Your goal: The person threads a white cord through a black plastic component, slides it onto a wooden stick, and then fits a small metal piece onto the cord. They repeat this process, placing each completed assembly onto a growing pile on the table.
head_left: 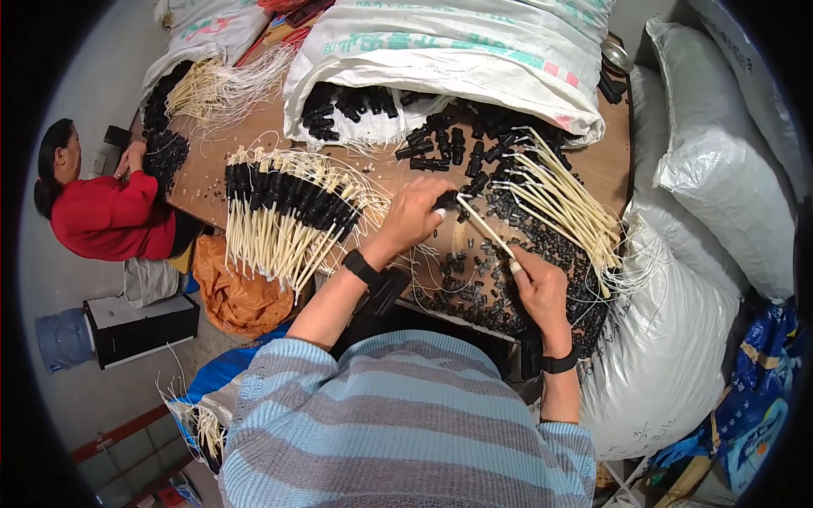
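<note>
My left hand [415, 210] is closed around a black plastic fitting [449, 200], mostly hidden by its fingers. Between finger and thumb, my right hand [542, 289] pinches a cream-coloured tube [485, 223] that slants up to the left. Its far end meets or lies right beside the fitting; I cannot tell whether it is inside. Ahead of my hands, loose black fittings [457, 146] lie on the brown table [373, 172]. A bundle of similar cream tubes with white wires [566, 199] rests to the right, and small black parts [474, 275] are scattered below my hands.
Tubes with black fittings attached [292, 207] lie in a row at left. A white woven sack [440, 63] spills fittings at the back. Stuffed white sacks [669, 339] crowd the right side. A person in red [114, 212] works at the table's far left.
</note>
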### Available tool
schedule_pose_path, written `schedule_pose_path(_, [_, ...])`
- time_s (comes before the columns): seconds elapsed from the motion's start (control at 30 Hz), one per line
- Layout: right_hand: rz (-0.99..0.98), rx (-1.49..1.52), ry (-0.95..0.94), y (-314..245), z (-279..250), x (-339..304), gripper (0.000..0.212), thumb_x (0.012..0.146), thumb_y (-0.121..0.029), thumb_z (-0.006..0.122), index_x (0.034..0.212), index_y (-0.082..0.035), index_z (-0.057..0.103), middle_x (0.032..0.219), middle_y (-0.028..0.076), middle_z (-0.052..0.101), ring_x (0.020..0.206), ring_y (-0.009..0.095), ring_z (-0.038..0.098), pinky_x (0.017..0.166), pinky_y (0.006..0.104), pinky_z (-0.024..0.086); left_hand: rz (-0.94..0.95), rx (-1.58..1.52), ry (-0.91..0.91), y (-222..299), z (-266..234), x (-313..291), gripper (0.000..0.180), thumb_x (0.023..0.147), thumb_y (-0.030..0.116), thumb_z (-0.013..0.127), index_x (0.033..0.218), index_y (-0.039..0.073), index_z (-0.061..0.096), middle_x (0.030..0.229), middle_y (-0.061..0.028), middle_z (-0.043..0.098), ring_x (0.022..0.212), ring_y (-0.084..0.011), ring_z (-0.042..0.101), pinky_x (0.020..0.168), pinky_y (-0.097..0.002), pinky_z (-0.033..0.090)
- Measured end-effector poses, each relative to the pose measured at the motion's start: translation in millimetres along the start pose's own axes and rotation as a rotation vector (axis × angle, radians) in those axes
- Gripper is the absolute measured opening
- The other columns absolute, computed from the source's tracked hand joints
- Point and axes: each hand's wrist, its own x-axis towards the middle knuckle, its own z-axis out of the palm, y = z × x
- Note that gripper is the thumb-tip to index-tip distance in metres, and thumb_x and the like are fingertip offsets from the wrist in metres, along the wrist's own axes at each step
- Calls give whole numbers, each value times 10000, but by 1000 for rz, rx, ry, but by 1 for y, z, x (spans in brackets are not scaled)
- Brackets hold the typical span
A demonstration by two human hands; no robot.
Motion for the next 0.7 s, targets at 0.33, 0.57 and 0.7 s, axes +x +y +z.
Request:
schedule_pose_path(0.33, [130,-385,40,-15,3,0,586,752,-182,757,1304,-169,562,743,116,665,622,297,649,553,384,491,426,198,75,15,12,-13,188,805,82,629,986,52,589,988,-87,614,1007,-291,590,892,-416,455])
schedule_pose_path(0.57, [-120,-203,114,-14,25,20,196,805,-152,720,970,-83,638,1025,162,671,638,244,625,571,352,481,337,291,-136,79,10,-26,309,747,152,699,1041,197,618,817,-17,630,666,-221,635,522,-336,487])
schedule_pose_path(0.7, [110,1533,1,11,-15,6,79,831,-96,697,810,-39,646,962,84,675,657,102,608,613,230,514,-277,185,-108,7,-2,-40,252,812,108,657,1060,96,615,717,-35,642,594,-193,607,507,-308,462])
